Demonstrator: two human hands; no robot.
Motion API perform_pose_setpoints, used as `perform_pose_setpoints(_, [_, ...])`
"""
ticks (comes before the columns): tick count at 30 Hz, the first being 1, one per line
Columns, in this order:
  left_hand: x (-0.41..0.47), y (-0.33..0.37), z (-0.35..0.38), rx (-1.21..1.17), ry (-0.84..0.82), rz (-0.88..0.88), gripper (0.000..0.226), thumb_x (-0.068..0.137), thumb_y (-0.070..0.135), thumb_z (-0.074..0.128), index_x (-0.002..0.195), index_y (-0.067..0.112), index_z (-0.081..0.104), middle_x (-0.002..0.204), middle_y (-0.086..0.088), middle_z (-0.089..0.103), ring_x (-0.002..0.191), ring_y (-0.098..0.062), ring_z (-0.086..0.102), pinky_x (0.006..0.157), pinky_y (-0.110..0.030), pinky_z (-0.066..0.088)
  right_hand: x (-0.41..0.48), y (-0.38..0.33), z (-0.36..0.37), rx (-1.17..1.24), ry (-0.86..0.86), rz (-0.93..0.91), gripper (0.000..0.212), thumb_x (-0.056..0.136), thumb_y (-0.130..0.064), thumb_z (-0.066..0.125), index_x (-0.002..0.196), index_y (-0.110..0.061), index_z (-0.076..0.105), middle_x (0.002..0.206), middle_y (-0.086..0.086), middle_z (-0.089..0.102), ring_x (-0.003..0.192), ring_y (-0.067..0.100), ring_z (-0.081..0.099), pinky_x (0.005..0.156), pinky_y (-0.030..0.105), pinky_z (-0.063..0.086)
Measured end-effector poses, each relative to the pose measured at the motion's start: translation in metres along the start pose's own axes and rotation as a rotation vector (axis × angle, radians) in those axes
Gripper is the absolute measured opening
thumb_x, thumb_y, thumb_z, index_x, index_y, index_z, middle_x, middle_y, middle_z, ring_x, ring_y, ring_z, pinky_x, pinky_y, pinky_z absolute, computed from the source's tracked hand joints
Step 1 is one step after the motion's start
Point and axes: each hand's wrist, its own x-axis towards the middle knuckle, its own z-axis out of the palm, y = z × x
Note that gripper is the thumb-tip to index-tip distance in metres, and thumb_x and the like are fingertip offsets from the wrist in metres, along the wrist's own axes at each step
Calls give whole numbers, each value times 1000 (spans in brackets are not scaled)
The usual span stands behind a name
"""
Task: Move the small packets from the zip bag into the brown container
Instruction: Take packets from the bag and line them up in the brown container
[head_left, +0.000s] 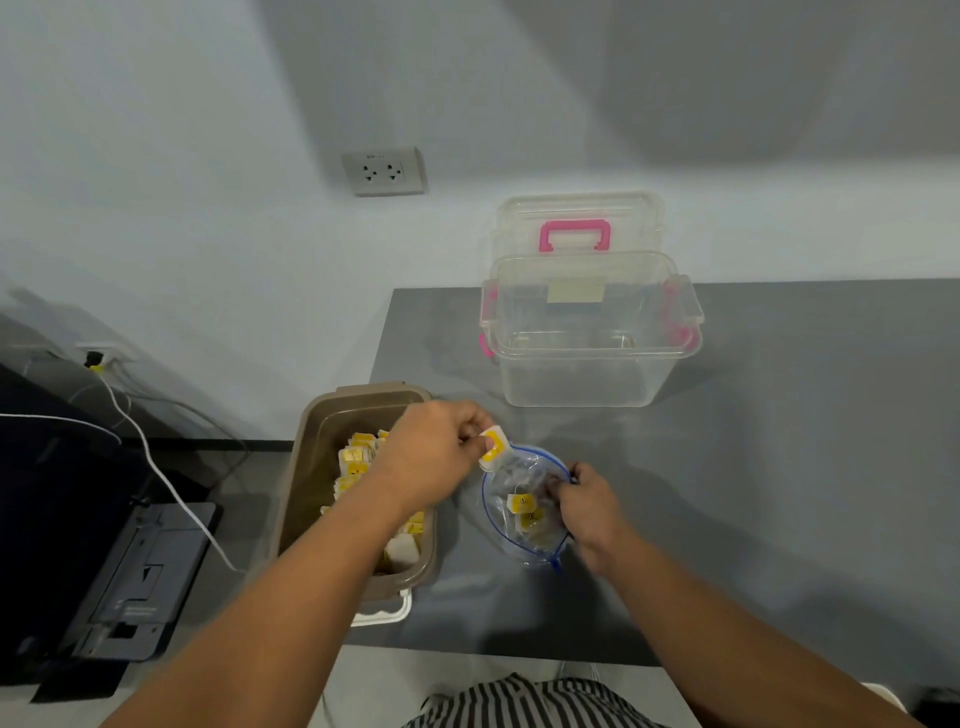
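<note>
R hand (587, 506) grips zip bag (514, 543) rim, L hand (431, 452) pinches packet (496, 446) just above it.

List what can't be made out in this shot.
Head view only.
Brown container: left forearm covers its middle, so the packet count is hidden.
Zip bag: right hand and crumpled plastic hide how many packets remain.
Packet pinched by the left hand: print too small to read.
Clear box: its label is blurred.
</note>
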Motion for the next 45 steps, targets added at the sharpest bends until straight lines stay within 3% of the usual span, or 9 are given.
perform_pose_setpoints(10, [-22,-25,-82,162,3,58,4,84,31,77,85,30,73,77,13,71,75,-2,65,68,-23,49,-3,-4,13,-23,4,-14,7,97,-10,59,90,-11,58,91,12,66,78,20,59,71,36,49])
perform_pose_setpoints(15, [-26,-54,-103,353,-183,-15,9,80,30,82,85,32,74,70,20,68,67,6,62,61,-8,41,-8,-7,18,-33,19,-21,15,99,-6,56,85,-12,57,82,10,64,64,16,55,59,29,46])
perform_pose_setpoints(21, [-23,-73,-99,451,-519,-57,12,80,25,80,91,26,75,79,14,74,73,2,66,68,-11,46,-12,-5,22,-47,4,7,17,100,-7,56,84,-13,55,77,6,61,56,13,52,41,19,43])
perform_pose_setpoints(25, [-23,-79,-86,520,-699,-18,15,83,27,78,98,25,75,89,11,74,81,0,65,63,-3,39,-11,0,23,-42,-5,16,13,100,-10,57,88,-14,58,83,7,63,58,13,54,44,20,44])
perform_pose_setpoints(30, [-22,-90,-63,676,-800,24,10,88,29,72,98,28,74,93,14,69,90,-7,62,81,-24,50,-8,5,27,-24,-17,41,4,98,-12,61,95,-12,63,85,6,68,61,12,55,54,26,45])
perform_pose_setpoints(33, [-17,-97,-58,721,-893,37,13,91,27,69,102,26,75,92,15,65,87,-6,56,75,-19,42,-6,7,30,-3,-28,45,6,98,-10,61,94,-14,64,85,6,69,66,15,60,58,28,47])
perform_pose_setpoints(37, [-9,-103,-52,775,-1034,46,18,91,26,69,108,23,74,97,11,66,83,-5,50,58,-11,30,-1,10,32,10,-13,52,8,97,-7,62,93,-12,65,94,15,73,82,27,70,74,40,57])
perform_pose_setpoints(41, [-3,-108,-42,795,-1130,58,18,91,24,70,109,22,74,105,8,69,90,-8,53,77,-21,40,1,9,34,-21,0,42,5,96,-7,64,93,-10,65,90,13,73,79,26,68,69,34,55])
perform_pose_setpoints(45, [3,-114,-33,792,-1103,40,16,90,21,71,106,22,74,104,7,70,92,-12,57,84,-28,47,2,9,35,-56,-3,36,3,96,-11,65,98,-10,66,92,13,74,82,27,69,68,35,55])
